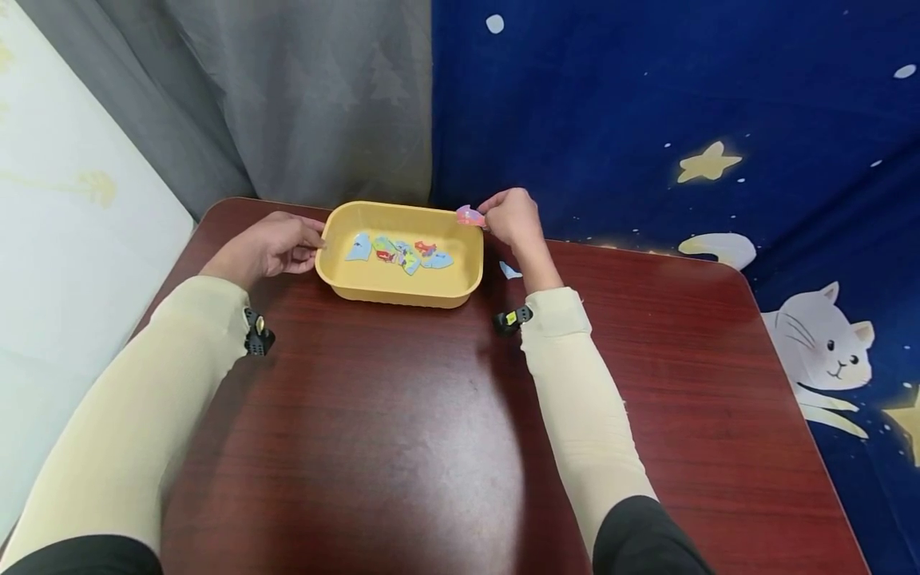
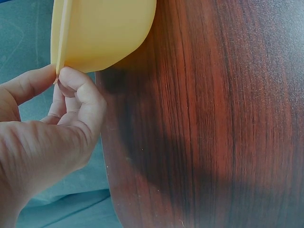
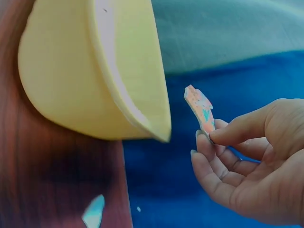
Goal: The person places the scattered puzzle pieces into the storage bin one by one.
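Observation:
A yellow plastic basin (image 1: 402, 287) stands at the back of the table with several colourful flat cut-out pieces (image 1: 406, 257) lying on its bottom. At its left end my left hand (image 1: 276, 246) pinches the rim between thumb and fingers, as the left wrist view shows up close (image 2: 52, 118). By the right end, my right hand (image 1: 512, 217) pinches a pink flat piece (image 1: 470, 216) with a jagged outline. In the right wrist view this pink piece (image 3: 200, 110) is held beside the basin's rim, apart from it. A light blue piece (image 1: 509, 271) lies on the table near the right wrist.
The dark red wooden table (image 1: 402, 415) has rounded corners. Behind it hang a grey curtain (image 1: 323, 104) and a dark blue curtain (image 1: 575, 120) with stars and a white cat. A pale wall panel (image 1: 72, 200) stands at the left.

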Available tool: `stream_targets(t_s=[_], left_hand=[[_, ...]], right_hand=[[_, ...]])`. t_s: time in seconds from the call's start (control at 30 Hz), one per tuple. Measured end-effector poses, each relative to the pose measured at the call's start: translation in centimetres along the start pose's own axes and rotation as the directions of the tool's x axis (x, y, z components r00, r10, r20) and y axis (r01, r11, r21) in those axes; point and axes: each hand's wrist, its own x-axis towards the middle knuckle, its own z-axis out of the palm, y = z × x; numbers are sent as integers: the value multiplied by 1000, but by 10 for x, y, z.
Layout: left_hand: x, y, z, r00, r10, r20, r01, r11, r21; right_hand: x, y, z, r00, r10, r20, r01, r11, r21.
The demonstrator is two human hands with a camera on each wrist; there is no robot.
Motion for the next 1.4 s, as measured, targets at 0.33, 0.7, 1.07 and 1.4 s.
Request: stream_targets(t_s=[0.33,0.7,1.07,1.4], left_hand=[[-1,2,0,1000,-5,-3,5,1000,-5],[-2,3,0,1000,-6,0,6,1000,2],[-2,2,-1,1000,-14,-3,14,1000,0],[0,1,-2,1000,-12,0,12,1000,-2]], right_hand=[[-6,-19,35,997,-33,63,35,999,-31],[-12,-32,68,986,-80,149,89,995,-53],[-16,-39,101,967,-120,224,137,989,-60],[-20,-47,128,948,-112,298,134,989,-55]])
